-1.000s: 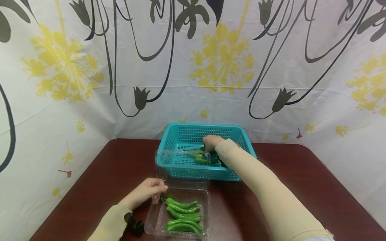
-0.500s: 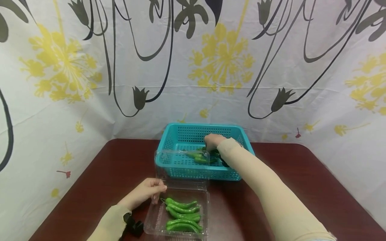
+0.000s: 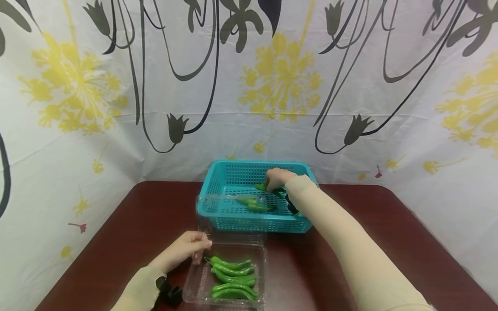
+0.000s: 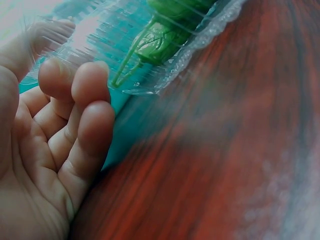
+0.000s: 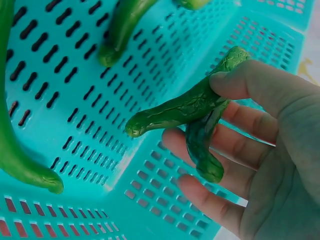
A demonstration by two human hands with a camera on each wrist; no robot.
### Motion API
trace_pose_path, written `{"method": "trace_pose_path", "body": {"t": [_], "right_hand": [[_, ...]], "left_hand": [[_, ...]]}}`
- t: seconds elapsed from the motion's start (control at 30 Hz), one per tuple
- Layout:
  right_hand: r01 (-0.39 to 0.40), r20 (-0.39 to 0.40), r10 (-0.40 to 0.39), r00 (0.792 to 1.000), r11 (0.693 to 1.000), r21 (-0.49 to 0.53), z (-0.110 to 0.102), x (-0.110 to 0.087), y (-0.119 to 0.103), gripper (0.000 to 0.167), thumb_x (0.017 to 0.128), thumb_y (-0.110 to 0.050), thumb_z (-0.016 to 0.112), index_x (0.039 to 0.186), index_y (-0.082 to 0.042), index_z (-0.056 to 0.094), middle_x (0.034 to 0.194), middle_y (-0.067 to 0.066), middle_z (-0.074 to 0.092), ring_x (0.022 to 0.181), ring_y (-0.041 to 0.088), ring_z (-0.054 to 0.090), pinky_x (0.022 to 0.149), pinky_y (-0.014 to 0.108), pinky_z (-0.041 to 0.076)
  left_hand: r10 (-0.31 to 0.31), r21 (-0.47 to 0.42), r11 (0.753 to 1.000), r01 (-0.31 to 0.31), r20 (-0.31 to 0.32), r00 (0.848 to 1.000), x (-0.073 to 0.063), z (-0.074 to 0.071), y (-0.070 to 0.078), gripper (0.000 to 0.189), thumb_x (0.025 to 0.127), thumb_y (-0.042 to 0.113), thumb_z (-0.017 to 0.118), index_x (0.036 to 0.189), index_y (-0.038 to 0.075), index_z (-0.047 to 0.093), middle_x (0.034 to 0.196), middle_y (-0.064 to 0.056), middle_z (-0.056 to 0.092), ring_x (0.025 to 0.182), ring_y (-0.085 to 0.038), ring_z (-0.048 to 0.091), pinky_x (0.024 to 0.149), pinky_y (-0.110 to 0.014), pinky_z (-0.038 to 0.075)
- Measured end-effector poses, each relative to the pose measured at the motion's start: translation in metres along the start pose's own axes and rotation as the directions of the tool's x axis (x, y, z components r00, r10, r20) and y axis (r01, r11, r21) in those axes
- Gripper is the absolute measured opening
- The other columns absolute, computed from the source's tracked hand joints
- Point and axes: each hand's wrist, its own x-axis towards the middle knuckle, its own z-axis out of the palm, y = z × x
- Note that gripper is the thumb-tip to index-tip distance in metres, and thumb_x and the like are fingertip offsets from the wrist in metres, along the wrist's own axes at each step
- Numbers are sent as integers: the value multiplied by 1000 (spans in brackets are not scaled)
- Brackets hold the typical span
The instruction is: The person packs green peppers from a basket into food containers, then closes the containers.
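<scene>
Over the blue-green plastic basket [image 3: 256, 162], my right hand [image 3: 278, 178] pinches two green chili peppers between thumb and fingers. In the right wrist view one pepper [image 5: 170, 111] crosses the other pepper [image 5: 204, 152], both clear of the basket floor. Several more green peppers [image 3: 260, 208] lie in the basket below. My left hand [image 3: 187, 248] holds the left side of a clear plastic clamshell box [image 3: 196, 283], its thumb behind the plastic in the left wrist view. Several green peppers [image 3: 234, 287] lie side by side in the box's base.
The box's transparent lid [image 3: 231, 224] stands raised at the back, in front of the basket's near wall. Both sit on a dark red wooden table [image 3: 155, 211]. A patterned cloth [image 3: 233, 95] hangs behind the table. A black wrist device [image 3: 170, 295] sits below the left sleeve.
My right hand has risen slightly inside the basket, bringing the peppers up into sight. My left hand stays on the box. The head view has shifted a little to the right.
</scene>
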Motion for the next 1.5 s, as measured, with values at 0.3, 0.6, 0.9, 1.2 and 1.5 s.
{"method": "trace_pose_path", "body": {"t": [0.3,0.6,0.9,1.2,1.5], "right_hand": [[68,-43,-66,997,997,39,-14,-24,5,20,93,-10,57,108,-5,69,109,9,63,76,14,47,67,32,43],[90,-70,-87,994,995,47,-24,-41,11,36,93,-13,56,126,0,61,129,18,57,89,21,56,85,40,48],[93,-107,-87,990,994,60,-28,-62,17,38,94,-14,58,128,2,59,131,19,56,112,30,57,90,44,48],[138,-138,-130,982,989,45,-24,-76,14,36,93,-14,58,126,1,61,125,17,60,106,27,60,87,42,50],[139,-144,-134,980,990,24,-20,-93,4,37,93,-15,59,127,-1,60,122,14,61,105,24,61,85,41,50]], "left_hand": [[-52,-6,999,52,7,999,0,0,0,34,96,25,61,79,-3,55,55,1,49,54,-16,57,56,-34,51],[-50,-12,999,50,7,999,0,-1,0,38,97,24,60,82,-10,51,56,0,48,54,-17,56,55,-33,51],[-60,-14,998,60,14,998,2,-1,-4,28,98,24,59,79,3,56,57,0,49,54,-17,57,55,-33,50],[-8,6,1000,7,13,1000,6,0,-4,39,98,21,59,83,-14,50,55,1,48,53,-15,57,52,-33,51],[-33,25,999,34,-8,999,5,3,-1,33,97,25,60,81,-4,56,56,0,51,52,-15,57,53,-32,51]]}}
